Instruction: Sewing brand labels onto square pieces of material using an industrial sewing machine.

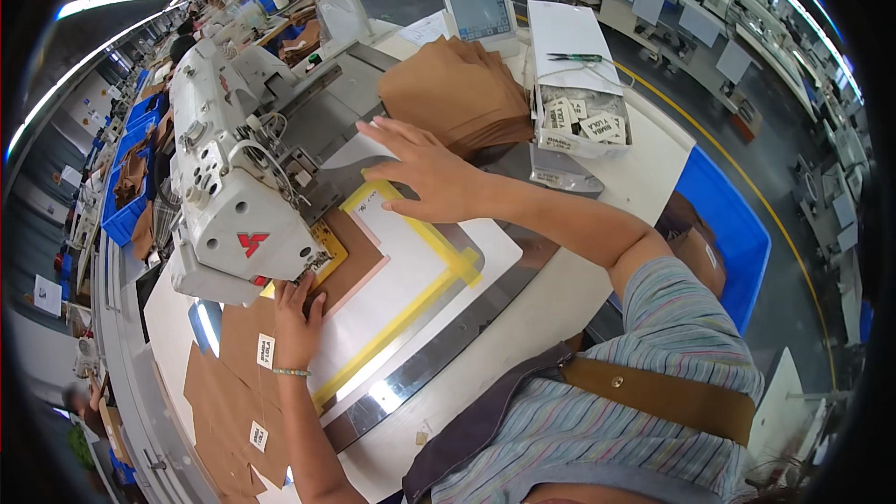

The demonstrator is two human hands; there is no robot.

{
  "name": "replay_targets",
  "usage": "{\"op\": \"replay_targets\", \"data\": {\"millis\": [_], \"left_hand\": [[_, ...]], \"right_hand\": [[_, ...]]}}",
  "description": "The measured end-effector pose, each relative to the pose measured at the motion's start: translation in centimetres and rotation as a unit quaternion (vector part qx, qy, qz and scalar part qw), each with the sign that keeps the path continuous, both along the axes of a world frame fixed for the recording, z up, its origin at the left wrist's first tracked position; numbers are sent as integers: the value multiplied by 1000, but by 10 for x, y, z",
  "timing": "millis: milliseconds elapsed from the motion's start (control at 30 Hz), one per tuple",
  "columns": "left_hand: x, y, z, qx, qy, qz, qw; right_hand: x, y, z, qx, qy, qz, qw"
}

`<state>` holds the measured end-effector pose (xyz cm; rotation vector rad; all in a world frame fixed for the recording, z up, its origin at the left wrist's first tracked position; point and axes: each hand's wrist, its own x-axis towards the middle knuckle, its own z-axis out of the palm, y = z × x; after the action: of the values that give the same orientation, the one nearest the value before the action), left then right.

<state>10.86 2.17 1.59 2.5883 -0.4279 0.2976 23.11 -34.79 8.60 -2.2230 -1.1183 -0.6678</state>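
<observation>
My left hand (298,322) lies close to the needle area of a white sewing machine (238,224), its fingers stretched onto brown fabric (359,252). The machine head partly hides the fingertips. My right hand (425,173) is raised with fingers spread, over the far corner of a white guide sheet (411,266) edged with yellow tape (392,331); nothing is in it. The brown fabric lies against the guide's inner pink edge. A small yellow plate (329,247) sits beside the presser foot, whose exact contact with the fabric I cannot make out.
Brown pieces with white labels (259,436) hang at the left front. Behind my right hand are a brown fabric stack (457,93), a white box of labels (583,126) with thread snips (574,57) on it, and a tablet (478,5). A blue bin (723,229) stands at the right.
</observation>
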Motion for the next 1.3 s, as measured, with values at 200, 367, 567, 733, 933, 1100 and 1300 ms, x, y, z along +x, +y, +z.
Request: {"op": "replay_targets", "data": {"millis": [200,367,567,733,933,1100,1300], "left_hand": [[-25,31,-12,53,-7,27,998],[7,22,-26,31,-59,14,998],[-46,49,-27,69,12,34,997],[-44,14,-5,77,35,-20,996],[-39,9,-6,80,37,15,996],[-24,3,-9,54,28,28,998],[-30,1,-24,-22,-28,114,993]], "right_hand": [[184,-38,3,225,57,-266,936],[306,-205,4,167,260,-585,750],[292,-143,-55,183,291,-517,784],[301,-159,-63,181,298,-538,768],[312,-165,-66,187,311,-520,773],[307,-163,-26,292,241,-558,738],[220,-34,8,279,-182,-241,912]]}}
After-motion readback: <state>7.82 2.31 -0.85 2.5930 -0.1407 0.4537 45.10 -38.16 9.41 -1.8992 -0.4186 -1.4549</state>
